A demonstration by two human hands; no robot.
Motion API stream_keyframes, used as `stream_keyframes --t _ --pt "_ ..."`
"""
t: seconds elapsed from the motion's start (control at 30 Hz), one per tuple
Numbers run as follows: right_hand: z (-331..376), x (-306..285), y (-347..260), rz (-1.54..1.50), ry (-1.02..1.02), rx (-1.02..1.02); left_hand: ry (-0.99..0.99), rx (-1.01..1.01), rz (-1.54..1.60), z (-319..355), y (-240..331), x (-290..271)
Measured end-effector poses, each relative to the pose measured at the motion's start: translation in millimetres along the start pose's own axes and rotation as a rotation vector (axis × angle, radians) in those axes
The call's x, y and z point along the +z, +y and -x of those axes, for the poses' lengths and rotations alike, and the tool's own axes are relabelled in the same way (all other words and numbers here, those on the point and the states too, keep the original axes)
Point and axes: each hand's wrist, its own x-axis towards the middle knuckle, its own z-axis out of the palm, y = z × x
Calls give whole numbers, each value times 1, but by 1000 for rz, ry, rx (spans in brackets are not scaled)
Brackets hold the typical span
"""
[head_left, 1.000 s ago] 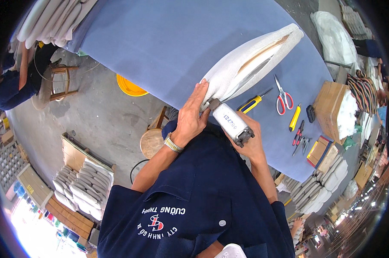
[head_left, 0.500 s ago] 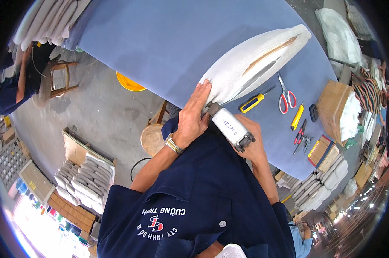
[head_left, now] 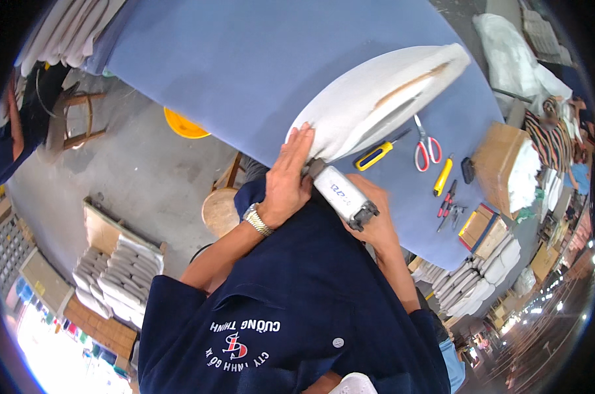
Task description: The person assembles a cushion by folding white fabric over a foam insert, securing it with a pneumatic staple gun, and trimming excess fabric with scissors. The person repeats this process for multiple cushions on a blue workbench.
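Note:
A long white padded cushion [head_left: 376, 98] with a tan wooden strip along its top lies on the blue table [head_left: 245, 59]. My left hand [head_left: 287, 180], with a metal wristwatch, presses flat on the cushion's near end. My right hand [head_left: 376, 220] grips a white and grey power tool [head_left: 342, 195], its nose against that same near end, right beside my left fingers.
A yellow-handled screwdriver [head_left: 376, 155], red scissors [head_left: 427, 146], a yellow marker [head_left: 442, 176] and pliers [head_left: 450, 205] lie on the table's right part. A cardboard box [head_left: 501, 161] stands farther right. A wooden stool [head_left: 222, 210], a yellow bucket [head_left: 184, 126] and stacked white cushions [head_left: 116, 272] are on the floor at left.
Both hands and the tool stay at the cushion's near end; the tool has shifted slightly along the edge.

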Motion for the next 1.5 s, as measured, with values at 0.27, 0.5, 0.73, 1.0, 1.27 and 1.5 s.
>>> stream_keyframes --t 0.27,0.5,0.73,1.0,1.27,1.5 --pt "41 -15 23 42 147 24 -12 124 -106 -5 0 -2" --pt "79 -13 148 327 527 552 -21 131 -103 -10 5 -10" --pt "10 -38 122 -109 936 305 -156 204 -182 -11 5 7" --pt "-161 -116 93 86 1131 198 -224 297 -269 -22 -5 -2" --pt "-183 -141 94 117 1141 414 -352 340 -361 -48 -9 -34" --pt "-174 -159 94 214 1158 470 -501 266 -386 -81 -15 -73"
